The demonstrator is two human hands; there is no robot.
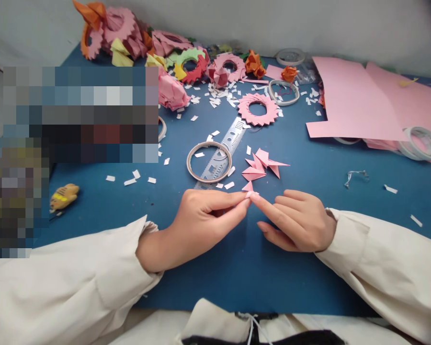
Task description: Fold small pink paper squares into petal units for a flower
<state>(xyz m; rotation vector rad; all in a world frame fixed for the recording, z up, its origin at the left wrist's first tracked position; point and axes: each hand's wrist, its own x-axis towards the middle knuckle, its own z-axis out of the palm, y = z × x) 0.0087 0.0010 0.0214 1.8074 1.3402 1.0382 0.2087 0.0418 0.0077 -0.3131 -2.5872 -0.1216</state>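
My left hand (204,218) pinches a small folded pink paper piece (249,187) between thumb and fingertips. The stretched index finger of my right hand (296,221) touches the near end of that piece. Its thumb stands apart below, and the other fingers are loosely bent. Much of the paper is hidden by my fingertips. Just beyond lie several more pointed, folded pink paper pieces (259,165) in a loose group. Left of them, a roll of tape (189,167) rests over a clear ruler (233,136). A ring of folded pink paper (244,109) lies at the ruler's far end.
Pink paper sheets (359,100) and a tape roll (424,143) lie at the right. Finished paper rings and flowers (120,26) crowd the back. Small white paper scraps (130,182) are scattered about. A yellow toy-like object (65,195) sits at the left, beside a blurred-out area.
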